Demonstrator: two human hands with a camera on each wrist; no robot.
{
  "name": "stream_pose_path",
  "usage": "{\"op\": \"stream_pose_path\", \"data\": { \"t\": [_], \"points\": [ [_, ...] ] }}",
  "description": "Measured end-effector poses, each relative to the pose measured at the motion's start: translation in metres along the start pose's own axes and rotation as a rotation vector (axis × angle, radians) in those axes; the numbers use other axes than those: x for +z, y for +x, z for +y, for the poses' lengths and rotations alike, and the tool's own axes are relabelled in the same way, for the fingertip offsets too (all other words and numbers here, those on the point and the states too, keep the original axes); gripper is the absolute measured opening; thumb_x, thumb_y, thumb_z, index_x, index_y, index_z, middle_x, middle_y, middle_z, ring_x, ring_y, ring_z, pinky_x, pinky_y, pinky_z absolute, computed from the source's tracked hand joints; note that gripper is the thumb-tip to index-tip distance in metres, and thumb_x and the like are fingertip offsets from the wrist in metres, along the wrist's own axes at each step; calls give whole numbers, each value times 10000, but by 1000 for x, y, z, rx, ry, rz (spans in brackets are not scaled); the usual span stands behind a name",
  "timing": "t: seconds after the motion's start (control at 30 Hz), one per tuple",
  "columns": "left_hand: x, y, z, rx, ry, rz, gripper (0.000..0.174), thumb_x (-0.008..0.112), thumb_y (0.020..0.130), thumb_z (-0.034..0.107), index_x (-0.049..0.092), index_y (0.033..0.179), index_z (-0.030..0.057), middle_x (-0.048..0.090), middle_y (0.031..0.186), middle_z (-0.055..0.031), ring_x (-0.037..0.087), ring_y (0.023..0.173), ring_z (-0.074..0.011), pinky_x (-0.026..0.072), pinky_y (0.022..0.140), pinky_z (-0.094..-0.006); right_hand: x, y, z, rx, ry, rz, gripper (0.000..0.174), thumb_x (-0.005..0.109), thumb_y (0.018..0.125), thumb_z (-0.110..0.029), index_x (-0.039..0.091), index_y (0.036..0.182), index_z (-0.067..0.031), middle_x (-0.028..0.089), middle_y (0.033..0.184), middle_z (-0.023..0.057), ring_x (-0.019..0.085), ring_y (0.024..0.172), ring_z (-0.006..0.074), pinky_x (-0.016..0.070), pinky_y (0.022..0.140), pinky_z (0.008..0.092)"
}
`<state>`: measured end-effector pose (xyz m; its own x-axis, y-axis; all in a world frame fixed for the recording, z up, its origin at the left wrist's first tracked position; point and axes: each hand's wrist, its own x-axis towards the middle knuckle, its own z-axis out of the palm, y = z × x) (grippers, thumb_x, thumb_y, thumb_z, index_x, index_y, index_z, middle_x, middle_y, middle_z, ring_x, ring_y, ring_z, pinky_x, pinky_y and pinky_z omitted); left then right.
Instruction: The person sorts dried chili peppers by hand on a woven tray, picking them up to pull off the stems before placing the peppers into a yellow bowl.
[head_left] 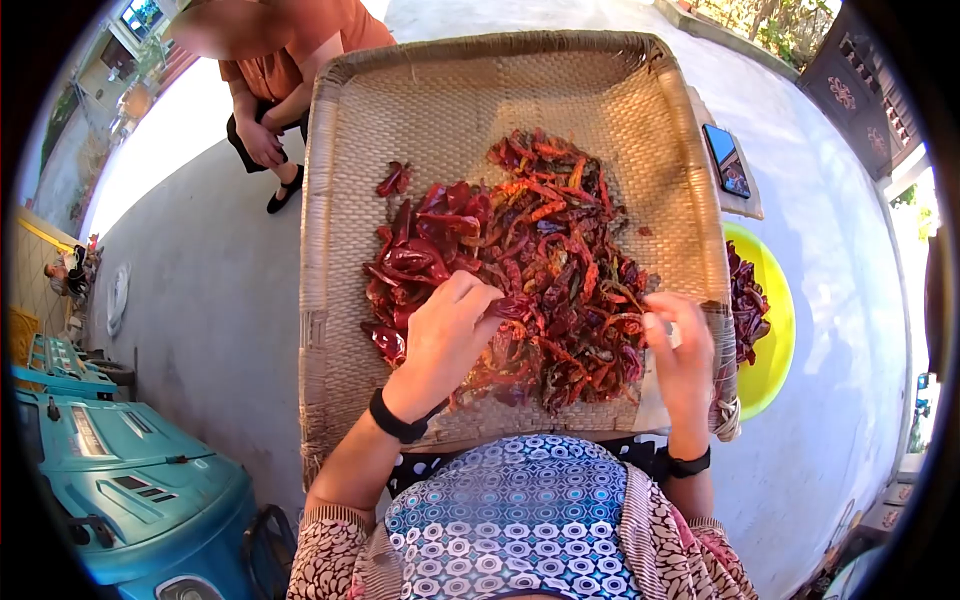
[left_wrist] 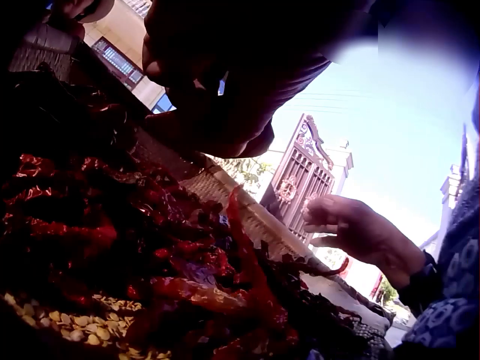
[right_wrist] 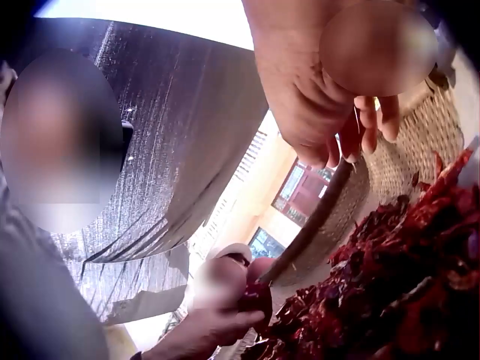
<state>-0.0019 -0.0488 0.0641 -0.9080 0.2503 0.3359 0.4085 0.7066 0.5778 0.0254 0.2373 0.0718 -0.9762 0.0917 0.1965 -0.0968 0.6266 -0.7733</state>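
Observation:
My left hand [head_left: 447,335] pinches a dark red dried chili pepper [right_wrist: 257,304] between thumb and fingers, over the middle of the heap. To its left lie smooth, glossy dried chilies [head_left: 410,258]; to its right spreads a pile of shrivelled, split ones [head_left: 560,265]. My right hand [head_left: 682,345] hovers at the pile's right edge, fingers loosely bent and thumb apart, with nothing plainly between them. In the left wrist view, pale seeds [left_wrist: 94,330] lie among the chilies. All of this rests in a large woven tray [head_left: 340,130] at my lap.
A yellow-green basin [head_left: 775,330] with more dried chilies stands right of the tray. Above it a phone [head_left: 727,160] lies on a board. Someone in an orange shirt [head_left: 330,30] sits beyond the tray's far left corner. A teal vehicle [head_left: 150,480] stands at left.

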Motion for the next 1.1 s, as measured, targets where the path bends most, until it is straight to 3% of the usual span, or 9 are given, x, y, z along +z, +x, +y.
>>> {"op": "stream_pose_path", "data": {
  "t": [0.13,0.17,0.27,0.3,0.5,0.6,0.8,1.03,1.1],
  "points": [
    [10,-8,14,-117,-530,27,211,737,831,25,606,995,47,597,902,-44,636,802,-149,519,661,-273,45,1,-39,-208,115,-305,374,727,825,-169,640,1165,-37,618,1186,155,544,1176,305,439,1001,369],
    [16,-15,13,-276,-840,-74,198,709,889,51,587,1043,30,614,943,-23,607,836,-86,514,693,-247,57,0,-37,-253,167,-304,334,733,829,-177,655,1113,-18,648,1118,148,596,1090,298,480,927,360],
    [18,-21,13,-475,-1190,-137,280,720,890,101,577,1118,26,594,960,-32,578,813,-69,505,711,-244,66,4,-31,-97,264,-537,289,726,841,-174,662,1061,1,675,1024,134,652,957,269,513,819,344],
    [17,-22,10,-409,-997,-134,301,720,890,97,569,1140,27,580,975,-28,570,790,-62,498,688,-235,68,2,-32,-159,316,-449,213,707,855,-151,658,983,12,679,906,113,659,800,221,513,712,316],
    [-4,-15,-21,-262,-304,88,356,695,854,16,582,1189,60,500,1001,-48,514,656,-79,467,624,-241,32,-1,0,140,367,-329,117,664,895,-113,614,928,-12,617,761,29,577,678,95,468,636,243],
    [-16,-6,-31,-162,168,181,365,710,837,63,599,1181,104,512,998,-94,601,807,-243,507,711,-350,4,6,24,311,613,-20,66,607,941,-98,587,942,-35,606,786,12,559,678,73,466,632,239],
    [-21,1,-44,-210,231,39,283,725,827,101,624,1091,107,522,1020,-92,604,865,-290,514,743,-389,-34,10,64,408,1122,465,238,535,999,-231,585,1170,-72,623,949,8,550,805,102,471,722,259],
    [-25,-3,-38,-60,13,336,193,673,867,-7,612,1044,39,577,1008,-47,565,754,-144,490,685,-274,1,4,34,226,888,135,181,523,975,-101,615,1113,-29,630,920,38,557,767,94,466,719,241],
    [-32,-5,-19,-154,-191,320,170,659,895,3,605,1052,33,597,979,-36,562,749,-119,485,682,-253,14,6,11,175,788,-66,184,531,967,-81,606,1125,-21,640,939,50,562,768,90,472,719,238]
  ]
}}
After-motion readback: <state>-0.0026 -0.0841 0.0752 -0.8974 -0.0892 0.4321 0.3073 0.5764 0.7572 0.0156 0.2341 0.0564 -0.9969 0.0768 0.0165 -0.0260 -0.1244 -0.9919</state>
